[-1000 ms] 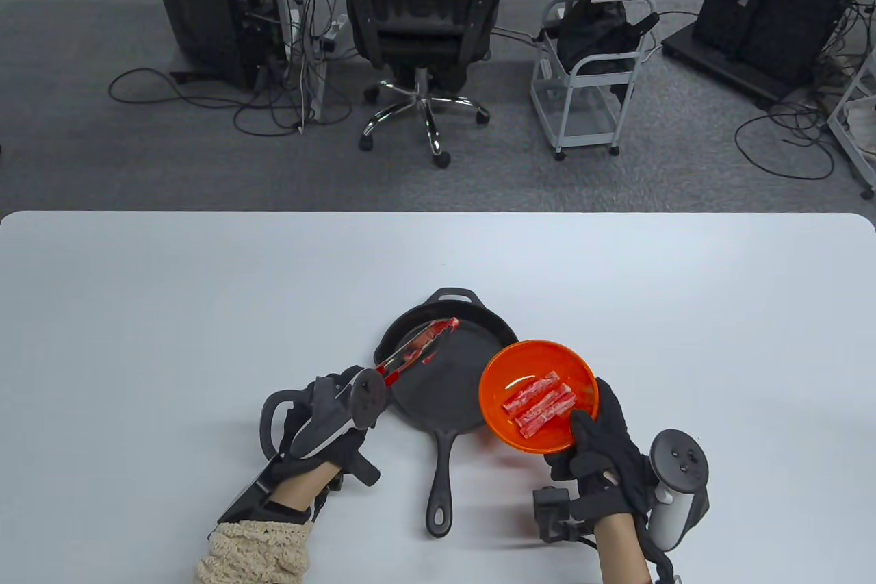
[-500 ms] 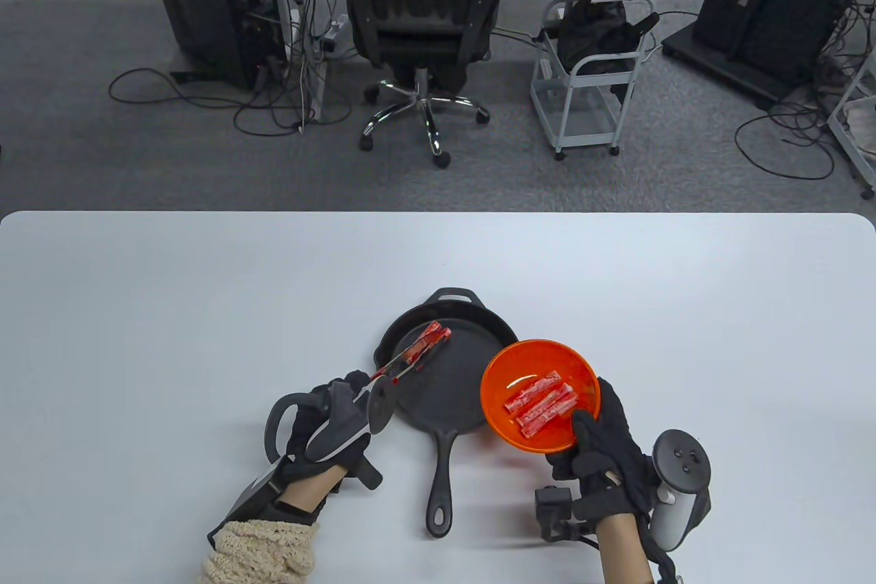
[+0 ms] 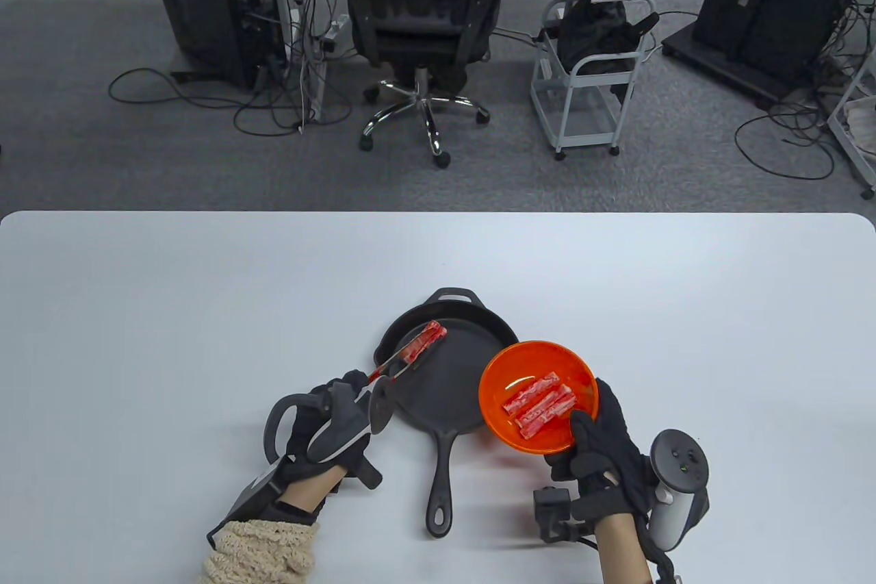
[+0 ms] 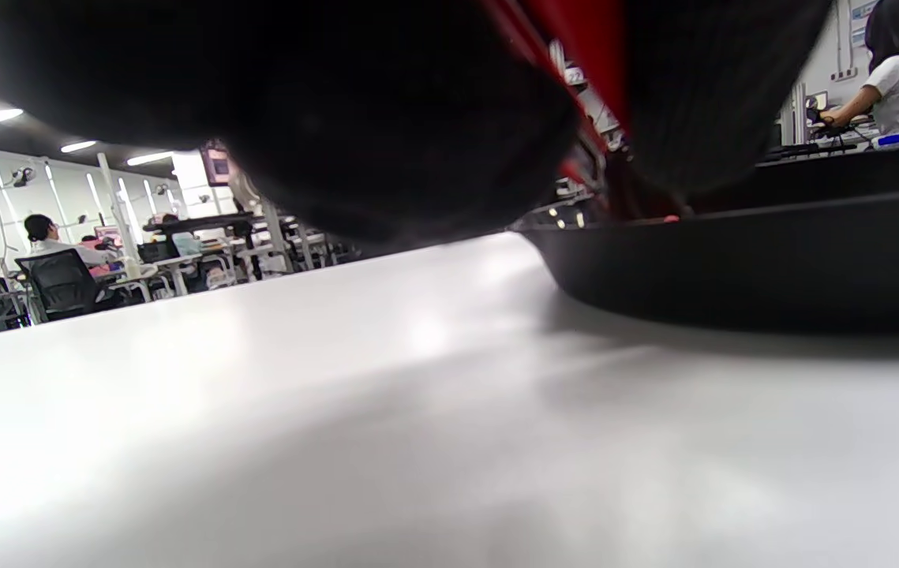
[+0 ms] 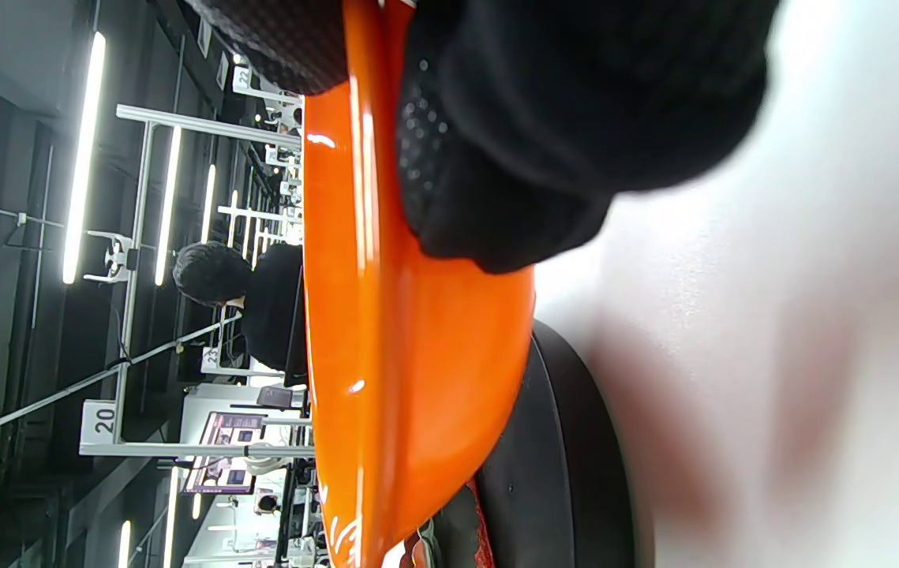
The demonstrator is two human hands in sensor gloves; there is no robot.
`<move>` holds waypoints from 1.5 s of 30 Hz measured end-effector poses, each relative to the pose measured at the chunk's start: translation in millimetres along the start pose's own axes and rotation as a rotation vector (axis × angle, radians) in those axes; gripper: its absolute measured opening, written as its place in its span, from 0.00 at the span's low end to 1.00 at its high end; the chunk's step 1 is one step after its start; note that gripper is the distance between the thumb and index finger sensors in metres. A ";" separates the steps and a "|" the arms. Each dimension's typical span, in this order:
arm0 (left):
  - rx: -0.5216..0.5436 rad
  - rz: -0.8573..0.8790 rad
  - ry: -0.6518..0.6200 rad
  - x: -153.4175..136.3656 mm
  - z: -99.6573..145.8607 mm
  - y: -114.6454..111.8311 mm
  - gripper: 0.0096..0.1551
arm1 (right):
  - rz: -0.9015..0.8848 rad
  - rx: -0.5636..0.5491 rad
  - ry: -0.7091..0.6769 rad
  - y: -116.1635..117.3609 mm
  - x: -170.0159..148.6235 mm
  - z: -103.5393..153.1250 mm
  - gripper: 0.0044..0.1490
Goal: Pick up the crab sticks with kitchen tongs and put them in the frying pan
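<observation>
My left hand (image 3: 352,392) grips the red-tipped metal tongs (image 3: 391,366), which reach over the left part of the black frying pan (image 3: 452,385). One crab stick (image 3: 426,340) lies at the tongs' tips, low over the pan floor; I cannot tell whether it is still pinched. Held above the pan's right rim is the orange bowl (image 3: 499,365), with three crab sticks (image 3: 540,404) in it. My right hand (image 3: 587,430) holds that bowl, thumb over the near rim. The left wrist view shows the tongs' red handle (image 4: 591,71) and the pan wall (image 4: 773,252). The bowl (image 5: 386,315) fills the right wrist view.
The pan's long handle (image 3: 441,481) points toward the near table edge, between my hands. White table (image 3: 171,310) stretches bare to the left and far side. Beyond the far edge stand an office chair (image 3: 421,9) and a small cart (image 3: 592,84).
The tongs have drawn back toward my left hand, and the crab stick moved with them, slightly left and nearer in the pan. The bowl and right hand have barely shifted.
</observation>
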State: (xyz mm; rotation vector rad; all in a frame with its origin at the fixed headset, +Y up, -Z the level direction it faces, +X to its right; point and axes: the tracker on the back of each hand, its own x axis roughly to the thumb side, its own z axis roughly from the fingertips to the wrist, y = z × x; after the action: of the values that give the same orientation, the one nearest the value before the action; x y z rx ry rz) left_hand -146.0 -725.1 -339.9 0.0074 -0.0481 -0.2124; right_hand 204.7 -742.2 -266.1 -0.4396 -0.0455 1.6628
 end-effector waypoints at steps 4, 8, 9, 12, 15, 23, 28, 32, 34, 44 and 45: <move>-0.005 0.002 -0.005 0.6 0.1 -0.4 0.45 | 0.000 -0.003 0.002 0.0 -0.1 0.1 0.41; 0.006 -0.008 -0.007 1.0 0.4 0.2 0.45 | -0.001 -0.003 0.004 0.1 -0.1 0.2 0.41; 0.009 -0.009 -0.007 1.0 0.4 0.4 0.46 | -0.001 -0.003 0.004 0.2 -0.1 0.2 0.41; 0.019 0.001 -0.005 -1.2 1.0 4.4 0.46 | -0.001 -0.006 0.002 0.2 0.0 0.2 0.41; 0.040 0.022 -0.008 -2.8 3.8 12.9 0.46 | -0.004 -0.004 0.003 0.3 0.0 0.2 0.41; 0.163 0.146 -0.083 -1.0 25.3 55.7 0.46 | -0.001 -0.004 0.000 0.5 -0.1 0.1 0.41; 0.169 0.232 -0.179 6.3 41.6 76.4 0.47 | 0.001 -0.005 0.001 0.6 -0.4 0.1 0.41; 0.149 0.259 -0.264 15.5 49.8 81.4 0.47 | 0.006 -0.006 0.000 0.6 -0.3 0.3 0.41; 0.140 0.254 -0.282 20.5 51.7 80.3 0.47 | 0.010 -0.004 0.000 1.1 -0.6 0.4 0.41; 0.088 0.208 -0.347 39.6 55.3 69.5 0.47 | 0.036 0.002 -0.013 2.4 -0.8 1.0 0.41; 0.085 0.207 -0.350 40.6 55.4 69.0 0.47 | 0.038 0.002 -0.014 2.7 -0.9 1.0 0.41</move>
State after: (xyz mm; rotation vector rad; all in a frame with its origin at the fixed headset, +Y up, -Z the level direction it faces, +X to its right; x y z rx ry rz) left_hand -94.5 -666.3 -281.8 0.0495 -0.4044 -0.0023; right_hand 201.9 -743.2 -265.7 -0.4293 -0.0459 1.7028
